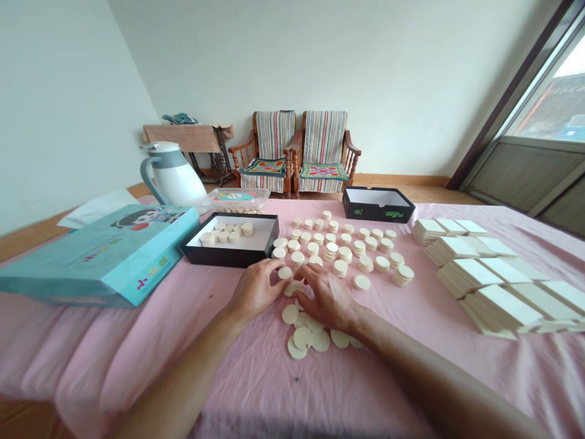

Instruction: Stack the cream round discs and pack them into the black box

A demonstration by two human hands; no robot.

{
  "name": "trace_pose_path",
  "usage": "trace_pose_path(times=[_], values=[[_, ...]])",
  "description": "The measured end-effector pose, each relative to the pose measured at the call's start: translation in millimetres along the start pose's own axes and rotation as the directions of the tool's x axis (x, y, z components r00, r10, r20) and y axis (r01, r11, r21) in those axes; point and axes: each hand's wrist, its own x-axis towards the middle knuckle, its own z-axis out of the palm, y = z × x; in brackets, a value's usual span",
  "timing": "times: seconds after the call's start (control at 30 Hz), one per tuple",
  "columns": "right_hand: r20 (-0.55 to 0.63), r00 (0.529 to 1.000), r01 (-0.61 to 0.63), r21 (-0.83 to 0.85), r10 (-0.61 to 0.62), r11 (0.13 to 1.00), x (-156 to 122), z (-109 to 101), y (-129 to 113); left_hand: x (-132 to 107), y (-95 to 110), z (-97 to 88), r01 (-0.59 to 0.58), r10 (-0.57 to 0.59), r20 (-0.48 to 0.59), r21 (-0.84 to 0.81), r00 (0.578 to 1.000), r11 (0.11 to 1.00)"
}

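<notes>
My left hand curls its thumb and forefinger around a small stack of pale round discs. Beside it, my right hand has bent fingers and thumb at the edges of a pale round disc. Loose discs lie overlapping just below the hands, some partly covered by my right hand and wrist. Beyond my fingers, many short stacks of discs stand in rough rows on the pink cloth. More stacks sit inside a black open box to the left.
A turquoise box and a white jug stand at left. A clear plastic container sits behind the black box. Another black box is at the back. Stacked pale rectangular cards fill the right side. Two chairs stand beyond the table.
</notes>
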Motion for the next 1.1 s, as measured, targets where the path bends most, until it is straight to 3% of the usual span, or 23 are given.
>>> trace_pose_path(times=[0.47, 0.8, 0.93, 1.1], values=[[0.019, 0.998, -0.052, -0.086, 0.053, 0.995, 6.0, 6.8, -8.6, 0.2, -2.4, 0.8, -0.018, 0.018, -0.001, -0.028, 1.000, 0.999], [-0.007, 0.993, -0.114, -0.150, 0.114, 0.982, 0.5, -12.7, -4.9, -0.8, -2.3, -4.1, -0.039, 0.036, -0.109, -0.032, 0.993, 0.999], [0.055, 0.993, -0.093, -0.132, 0.101, 0.987, 2.0, -22.8, -0.8, -1.0, -1.2, -5.4, -0.069, 0.058, -0.223, -0.043, 0.973, 0.997], [0.234, 0.972, 0.068, -0.130, -0.035, 0.989, 1.4, -24.8, 4.2, -1.3, 2.8, -7.4, -0.071, 0.060, -0.309, -0.025, 0.949, 0.997]])
